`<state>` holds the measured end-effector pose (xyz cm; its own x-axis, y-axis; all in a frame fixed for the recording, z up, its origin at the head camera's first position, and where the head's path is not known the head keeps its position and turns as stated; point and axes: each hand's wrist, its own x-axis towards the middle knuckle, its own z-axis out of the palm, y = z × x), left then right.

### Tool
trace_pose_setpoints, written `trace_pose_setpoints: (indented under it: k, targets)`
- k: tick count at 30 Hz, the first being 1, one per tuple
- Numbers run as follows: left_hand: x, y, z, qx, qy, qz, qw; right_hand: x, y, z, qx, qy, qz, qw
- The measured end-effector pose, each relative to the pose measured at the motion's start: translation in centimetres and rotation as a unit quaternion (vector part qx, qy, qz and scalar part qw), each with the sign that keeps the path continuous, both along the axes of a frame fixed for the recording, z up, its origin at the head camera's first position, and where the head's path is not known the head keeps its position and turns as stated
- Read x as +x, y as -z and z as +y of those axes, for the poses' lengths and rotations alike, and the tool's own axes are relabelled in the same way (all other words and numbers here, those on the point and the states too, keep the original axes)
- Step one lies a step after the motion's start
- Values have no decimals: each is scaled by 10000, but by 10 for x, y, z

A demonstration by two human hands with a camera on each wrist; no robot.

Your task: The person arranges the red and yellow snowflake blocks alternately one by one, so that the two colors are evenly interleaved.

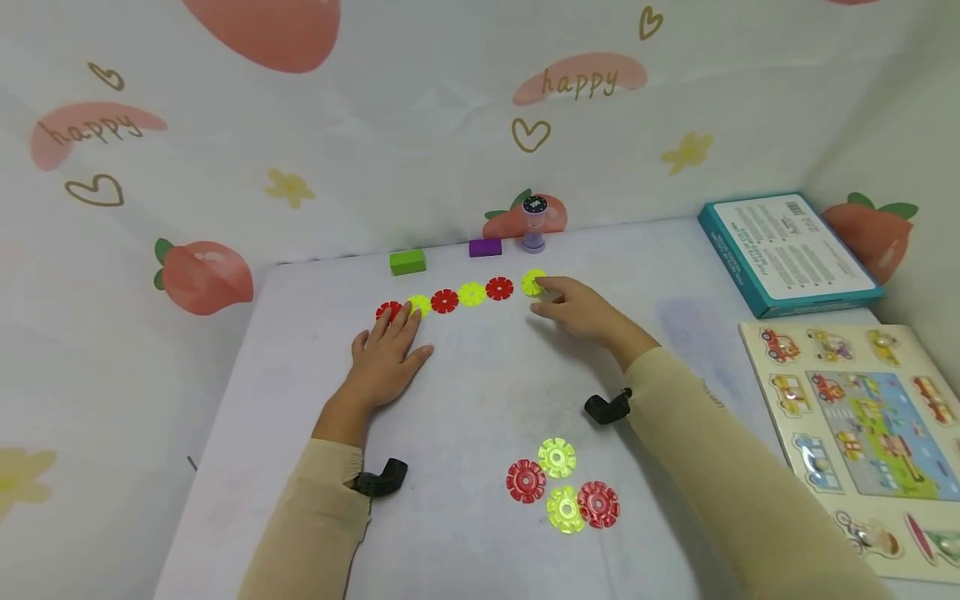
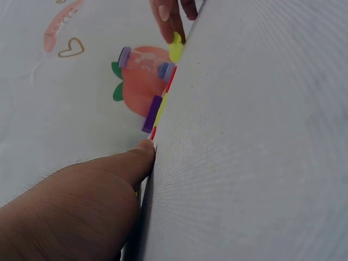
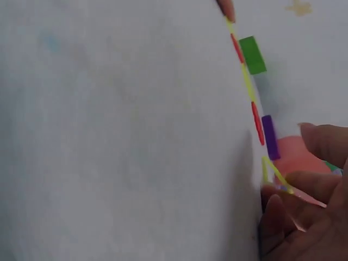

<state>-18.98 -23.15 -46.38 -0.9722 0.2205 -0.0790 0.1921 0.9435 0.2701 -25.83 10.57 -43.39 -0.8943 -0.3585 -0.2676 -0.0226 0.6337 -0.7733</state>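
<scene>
**Play corner, by its furnishings**

White sheeting (image 1: 420,125) printed with pink peaches (image 1: 206,277) and golden "happy" lettering (image 1: 580,82) hangs beyond the right fingers (image 1: 562,287); rightward, a cream puzzle board (image 1: 813,507) with vehicle pieces (image 1: 780,345) lies on the white counter (image 1: 457,517).

1. Across table (image 1: 480,375): row of six notched discs (image 1: 472,294), red and yellow alternating.
2. Over row's left end: left hand (image 1: 385,362), fingers straight.
3. At right end: right hand (image 1: 581,308), fingers at yellow disc (image 1: 531,283), gap before red disc (image 1: 498,288).
4. Behind row: green block (image 1: 408,262), purple block (image 1: 486,247), sand timer (image 1: 534,225).
5. Nearer: two loose red discs (image 1: 526,482), two yellow discs (image 1: 557,458).
6. Right side: teal box (image 1: 791,254), vehicle puzzle board (image 1: 862,450).
</scene>
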Motion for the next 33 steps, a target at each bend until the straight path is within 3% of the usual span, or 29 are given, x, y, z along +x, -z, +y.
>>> trace_pose_setpoints:
  k: [3, 6, 8, 11, 19, 26, 33]
  targets:
    - [1, -2, 0, 21, 8, -23, 10000, -4, -1, -4, 752, -416, 610, 9944]
    - [1, -4, 0, -13, -2, -33, 10000, -4, -1, -9, 1762, -779, 1105, 9750]
    - [1, -5, -1, -28, -10, -44, 10000, -2, -1, -13, 2233, -972, 1198, 9624]
    - [0, -5, 0, -32, 3, -60, 10000, 1, -1, -17, 2597, -1077, 1205, 9521]
    - [-1, -1, -1, -10, 8, -26, 10000, -4, -4, -23, 2912, -1090, 1297, 9416]
    - [-3, 1, -1, -49, 1, -28, 10000, -7, -3, -30, 2925, -977, 978, 9462]
    - [-2, 0, 0, -43, -3, -61, 10000, -7, 2, -28, 2846, -1046, 956, 9481]
